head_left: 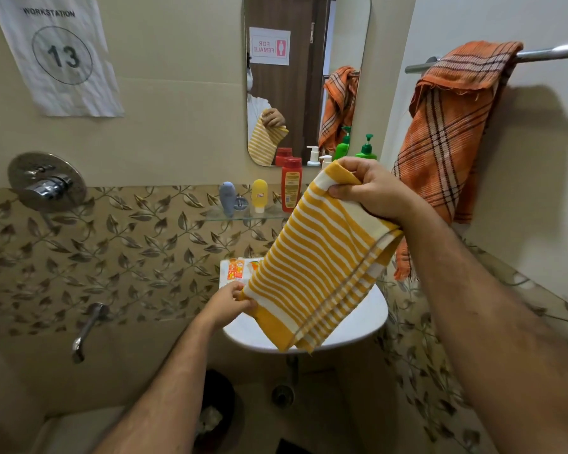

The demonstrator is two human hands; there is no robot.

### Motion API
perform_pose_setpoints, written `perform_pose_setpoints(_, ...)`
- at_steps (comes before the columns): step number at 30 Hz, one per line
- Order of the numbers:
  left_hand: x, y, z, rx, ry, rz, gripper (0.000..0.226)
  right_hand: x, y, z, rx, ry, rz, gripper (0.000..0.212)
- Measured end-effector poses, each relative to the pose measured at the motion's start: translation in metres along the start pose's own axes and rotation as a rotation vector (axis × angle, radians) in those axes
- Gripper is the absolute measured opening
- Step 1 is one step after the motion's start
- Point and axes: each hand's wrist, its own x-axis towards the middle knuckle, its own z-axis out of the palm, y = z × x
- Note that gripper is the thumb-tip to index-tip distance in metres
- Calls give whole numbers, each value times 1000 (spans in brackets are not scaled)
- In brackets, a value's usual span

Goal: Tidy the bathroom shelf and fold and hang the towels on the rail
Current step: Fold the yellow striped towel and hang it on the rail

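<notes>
The right hand (pixel 371 188) was raised in front of the mirror (pixel 305 77), arm reaching up from the lower right, fingers curled over the top edge of the folded yellow towel (pixel 315 257). The left hand (pixel 228 304) sat lower, arm stretched forward, pinching the towel's lower left corner above the sink (pixel 358 326). The towel hung slanted between them. An orange towel (pixel 450 132) was draped over the rail (pixel 551 52). Bottles stood on the shelf (pixel 243 216).

Dim warm light, soft shadows, wide-angle edge distortion
</notes>
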Motion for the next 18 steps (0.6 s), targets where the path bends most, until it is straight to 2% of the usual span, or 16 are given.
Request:
perform_pose_setpoints(2,-3,18,-3,81,-64,78,68,2,-1,-1,-54,-54,4,22)
perform_pose_setpoints(4,-10,51,-4,-4,-176,201,85,6,-2,1,-87,-113,29,23)
perform_pose_setpoints(6,-15,87,3,-102,-271,299,92,8,-4,3,-109,-163,73,24)
perform_pose_setpoints(7,-16,101,7,-138,-288,329,88,10,-4,4,-122,-185,93,25)
perform_pose_setpoints(10,-15,127,21,-216,-250,399,57,9,-6,-1,-165,-216,118,26)
perform_pose_setpoints(12,-13,131,26,-251,-212,405,45,4,-2,-8,-158,-168,130,27)
perform_pose_setpoints(16,-15,139,34,-264,-234,421,42,-10,24,-20,-128,29,170,35)
perform_pose_setpoints(18,-17,145,38,-250,-235,428,42,-19,45,-24,-70,144,194,51)
